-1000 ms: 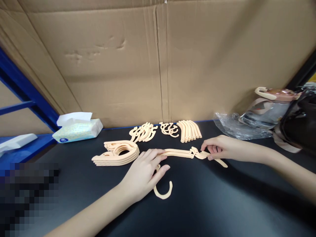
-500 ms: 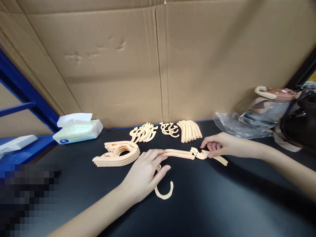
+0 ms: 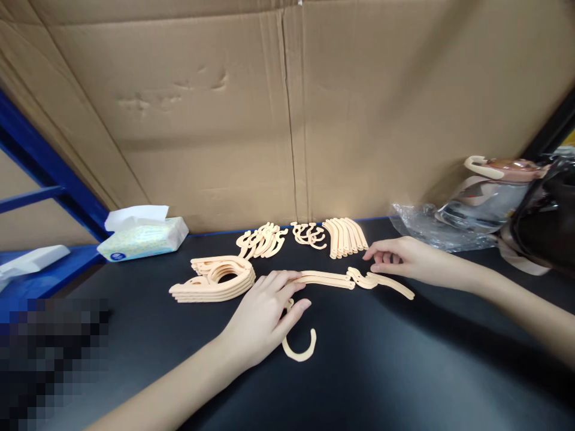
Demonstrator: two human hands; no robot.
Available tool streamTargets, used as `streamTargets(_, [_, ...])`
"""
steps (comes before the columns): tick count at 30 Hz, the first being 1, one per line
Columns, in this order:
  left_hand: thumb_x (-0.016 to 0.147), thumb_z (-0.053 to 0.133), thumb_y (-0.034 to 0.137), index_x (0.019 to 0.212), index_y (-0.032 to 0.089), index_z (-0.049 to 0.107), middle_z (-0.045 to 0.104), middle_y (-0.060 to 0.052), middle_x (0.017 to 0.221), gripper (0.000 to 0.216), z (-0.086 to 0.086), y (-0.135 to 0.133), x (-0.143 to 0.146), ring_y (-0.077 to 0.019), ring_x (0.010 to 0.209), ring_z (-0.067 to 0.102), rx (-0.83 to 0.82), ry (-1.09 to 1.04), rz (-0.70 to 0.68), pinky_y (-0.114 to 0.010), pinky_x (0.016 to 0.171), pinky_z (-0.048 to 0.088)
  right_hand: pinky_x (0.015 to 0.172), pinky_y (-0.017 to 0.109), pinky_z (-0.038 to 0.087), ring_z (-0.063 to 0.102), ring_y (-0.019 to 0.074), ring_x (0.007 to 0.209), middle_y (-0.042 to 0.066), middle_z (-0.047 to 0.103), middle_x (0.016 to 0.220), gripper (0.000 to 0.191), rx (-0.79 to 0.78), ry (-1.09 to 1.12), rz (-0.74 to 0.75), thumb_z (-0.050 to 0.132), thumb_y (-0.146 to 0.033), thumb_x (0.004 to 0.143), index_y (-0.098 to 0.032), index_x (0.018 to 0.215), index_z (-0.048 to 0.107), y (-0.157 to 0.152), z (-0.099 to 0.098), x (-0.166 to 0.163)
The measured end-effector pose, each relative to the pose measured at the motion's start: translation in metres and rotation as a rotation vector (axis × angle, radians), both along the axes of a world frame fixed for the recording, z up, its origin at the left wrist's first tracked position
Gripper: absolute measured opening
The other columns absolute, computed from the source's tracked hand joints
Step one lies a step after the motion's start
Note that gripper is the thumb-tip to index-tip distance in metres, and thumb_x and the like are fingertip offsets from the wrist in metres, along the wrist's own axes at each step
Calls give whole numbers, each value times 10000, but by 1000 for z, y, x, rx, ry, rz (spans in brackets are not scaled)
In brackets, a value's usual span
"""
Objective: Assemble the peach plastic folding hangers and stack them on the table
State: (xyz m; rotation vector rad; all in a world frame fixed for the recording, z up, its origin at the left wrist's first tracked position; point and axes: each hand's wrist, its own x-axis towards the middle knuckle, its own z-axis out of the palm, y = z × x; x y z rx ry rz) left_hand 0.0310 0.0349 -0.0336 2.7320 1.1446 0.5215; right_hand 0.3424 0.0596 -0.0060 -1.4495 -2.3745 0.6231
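My left hand point(image 3: 265, 311) lies palm down on the table, its fingers resting over the left end of two long, cream plastic hanger arms point(image 3: 326, 279). Its thumb is spread apart from the fingers. Partly under this hand is a hanger hook point(image 3: 300, 357), with its curved end showing. At the right end of the long arms, touching or nearly touching them, lie a short curved piece point(image 3: 363, 279) and a slimmer curved arm point(image 3: 398, 286). Just above these my right hand point(image 3: 390, 254) hovers, fingers loosely bent and apart, holding nothing.
A stack of folded hangers point(image 3: 211, 281) sits left of my left hand. Behind lie loose curved pieces point(image 3: 263, 240), small hooks point(image 3: 308, 235) and a row of arms point(image 3: 345, 237). Tissues point(image 3: 144, 238) stand left; a bottle point(image 3: 476, 200) and clear plastic bag point(image 3: 431, 227) lie right.
My right hand has let go of the slim curved arm and risen slightly up and away from it. My left hand stays in place.
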Motion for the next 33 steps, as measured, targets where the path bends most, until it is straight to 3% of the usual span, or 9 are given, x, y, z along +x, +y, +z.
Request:
streamTargets(4, [960,402,326,1131,204,586,553,-57,1228,279,-1,0,-1,-228,1085,513,9,-26,3,-398,891,419,709,305,464,594,181,814,49,637,927,225,413,-55,12,444,-317,932,-194,1001,619,-20,0,-24])
streamTargets(6, [960,403,319,1114,205,591,548,-58,1222,269,-3,0,-2,-226,1086,509,31,-63,13,-396,898,411,783,324,464,589,193,904,57,645,988,246,516,-105,142,395,-269,955,-189,1009,620,-39,-1,-42])
streamTargets(8, [963,394,299,1089,203,595,541,-60,1214,256,-4,1,-2,-220,1086,503,53,-118,25,-393,907,400,906,336,436,552,191,1056,36,605,1187,280,527,-161,324,392,-240,962,-213,1182,563,-59,-3,-61])
streamTargets(10, [965,388,271,1056,201,598,540,-56,1201,240,-4,2,-2,-208,1079,499,65,-172,27,-382,909,392,1016,314,367,423,175,1248,-6,446,1403,357,479,-194,494,382,-244,970,-220,1319,456,-76,-4,-76])
streamTargets(12, [965,387,246,1020,201,601,548,-49,1174,225,-2,2,-2,-196,1062,501,64,-212,17,-366,902,388,1062,287,321,342,146,1313,-34,380,1448,394,388,-227,606,360,-263,986,-212,1376,385,-85,-5,-83])
streamTargets(18, [966,378,207,969,200,600,579,-36,1076,222,3,0,-2,-181,1004,509,50,-259,-59,-336,859,389,1034,291,344,451,153,1226,14,544,1308,346,303,-128,608,393,-285,981,-197,1309,461,-80,-14,-77])
streamTargets(22, [962,379,204,953,183,600,609,-35,941,222,4,-2,0,-168,874,531,5,-185,-169,-303,772,415,810,263,461,596,148,927,37,656,1026,247,343,-60,529,385,-245,975,-191,1122,577,-69,-19,-69])
streamTargets(25, [935,419,204,945,172,614,602,-33,852,197,2,-5,2,-156,790,538,-6,-84,-292,-274,695,425,691,272,468,600,154,783,44,656,870,267,422,-96,489,349,-223,979,-168,1018,608,-61,-20,-64])
streamTargets(33, [788,564,197,963,183,625,590,-15,847,187,4,-11,4,-133,727,560,9,-41,-413,-237,635,435,820,296,500,631,175,913,65,684,949,278,575,-129,464,367,-216,973,-144,1028,631,-49,-28,-58])
